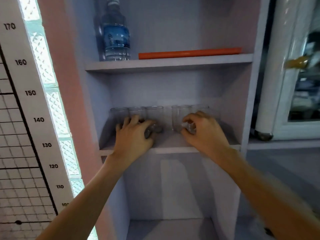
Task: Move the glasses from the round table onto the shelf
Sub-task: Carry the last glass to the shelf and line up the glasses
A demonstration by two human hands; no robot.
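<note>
Shelf (173,149) in a lilac unit, height chart (26,101) on the wall beyond your left grip (134,135); it curls round the row's third glass (155,113), your right grip (206,134) pinches the fourth glass (179,116) low, both standing on that shelf

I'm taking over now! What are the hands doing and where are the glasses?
Left hand: rests against the left three glasses, grip unclear.
Right hand: fingers curl round the fourth glass near its base.
Done: these and a fifth glass stand in a row on the middle shelf.
Left: let go; the round table is out of view, so check for more.
</note>
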